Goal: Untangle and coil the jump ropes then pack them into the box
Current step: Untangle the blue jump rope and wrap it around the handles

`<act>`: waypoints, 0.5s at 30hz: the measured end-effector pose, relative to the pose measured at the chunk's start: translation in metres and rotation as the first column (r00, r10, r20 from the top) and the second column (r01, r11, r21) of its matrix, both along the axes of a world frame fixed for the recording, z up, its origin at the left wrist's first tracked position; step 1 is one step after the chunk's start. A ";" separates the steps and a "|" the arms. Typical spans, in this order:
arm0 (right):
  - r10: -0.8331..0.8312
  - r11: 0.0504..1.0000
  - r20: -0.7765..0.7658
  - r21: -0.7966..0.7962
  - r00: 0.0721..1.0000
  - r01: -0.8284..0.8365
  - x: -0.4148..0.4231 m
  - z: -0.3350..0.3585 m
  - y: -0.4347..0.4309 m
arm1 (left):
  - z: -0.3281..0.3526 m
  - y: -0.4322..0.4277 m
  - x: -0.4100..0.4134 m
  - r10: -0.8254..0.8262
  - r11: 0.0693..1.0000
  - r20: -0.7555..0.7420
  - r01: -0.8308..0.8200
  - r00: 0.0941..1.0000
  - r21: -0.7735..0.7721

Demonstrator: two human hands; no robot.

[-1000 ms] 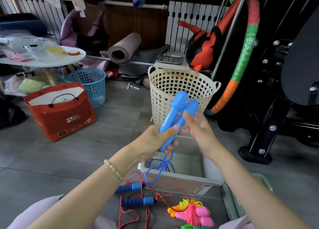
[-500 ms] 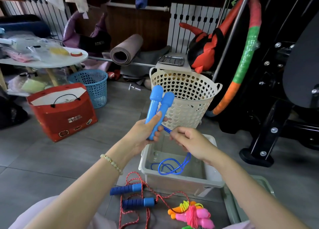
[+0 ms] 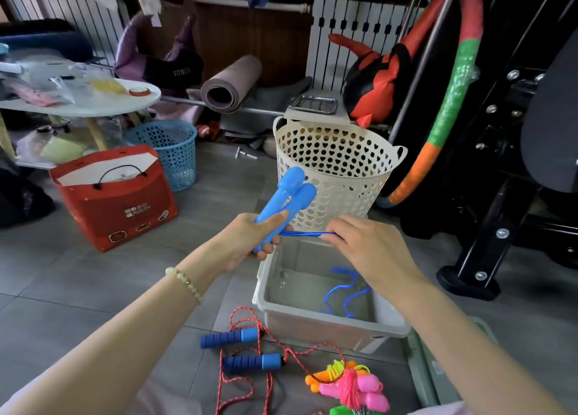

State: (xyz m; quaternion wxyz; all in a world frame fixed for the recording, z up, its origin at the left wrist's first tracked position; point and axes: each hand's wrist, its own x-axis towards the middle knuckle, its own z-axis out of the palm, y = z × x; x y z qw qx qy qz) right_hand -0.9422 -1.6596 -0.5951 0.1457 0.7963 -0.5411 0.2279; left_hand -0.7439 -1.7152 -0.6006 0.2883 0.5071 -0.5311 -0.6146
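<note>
My left hand [image 3: 250, 242] grips the two light-blue handles [image 3: 289, 195] of a jump rope, held together and pointing up. The blue cord [image 3: 308, 234] runs taut from them to my right hand [image 3: 366, 252], which pinches it. The rest of that cord [image 3: 344, 292] hangs down into the grey plastic box [image 3: 312, 324] on the floor. In front of the box lies a red-and-white rope [image 3: 250, 380] with dark-blue foam handles [image 3: 250, 362]. A bundle of pink, orange and green rope handles [image 3: 353, 386] lies at the lower right.
A cream perforated basket [image 3: 337, 164] stands right behind the box. A red bag [image 3: 115, 202] and a blue basket [image 3: 169, 152] are at the left under a white table [image 3: 78, 109]. Black gym equipment [image 3: 500, 195] and a coloured hoop [image 3: 450, 92] fill the right. The grey box lid [image 3: 438, 371] lies beside the box.
My right hand has slid away from the handles to the right, pulling the blue cord taut between both hands. The handles tilted slightly right, and less cord lies in the box.
</note>
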 end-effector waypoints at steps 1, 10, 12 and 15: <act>0.017 1.000 0.059 -0.002 0.998 -0.017 0.001 0.001 0.000 | 0.001 0.001 0.001 -0.055 0.998 0.033 0.054 0.998 0.012; 0.090 0.987 0.466 0.075 0.880 -0.141 -0.006 0.015 -0.002 | 0.023 0.010 0.010 -0.541 0.839 0.292 0.529 0.788 0.128; 0.141 0.976 0.408 0.095 0.902 -0.195 -0.003 0.016 -0.003 | 0.026 0.011 0.009 -0.578 0.812 0.344 0.565 0.740 0.149; 0.185 0.955 0.305 0.168 0.934 -0.244 0.009 0.016 -0.003 | 0.023 0.019 0.000 -0.627 0.744 0.485 0.653 0.609 0.141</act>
